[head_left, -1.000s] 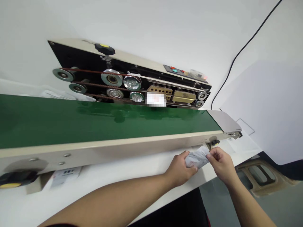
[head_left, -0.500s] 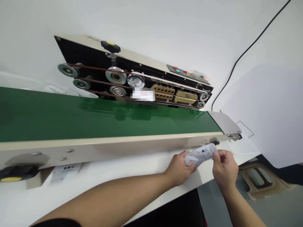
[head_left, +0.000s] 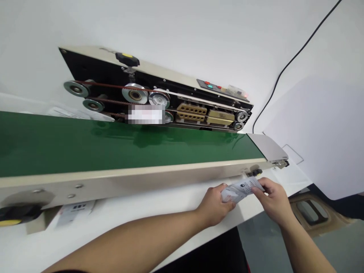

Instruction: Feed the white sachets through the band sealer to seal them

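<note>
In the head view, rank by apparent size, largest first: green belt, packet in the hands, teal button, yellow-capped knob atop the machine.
1. Green belt
2. Packet
3. Yellow-capped knob atop the machine
4. Teal button

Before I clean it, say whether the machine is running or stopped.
The machine seems running: the blurred white piece has slid left along its wheels over the last second, and a red light glows.

Even, moderately bright light turns the plain white wall (head_left: 170,30) greyer toward the upper left. The glossy green conveyor belt (head_left: 170,151) carries dark reflections; the round black-and-yellow plastic knob (head_left: 19,215) at lower left casts a soft shadow. Blocky pixelation masks one patch. Print on the small whitish rectangular pouch (head_left: 241,190) looks soft; wide-angle distortion stretches the edges.
</note>
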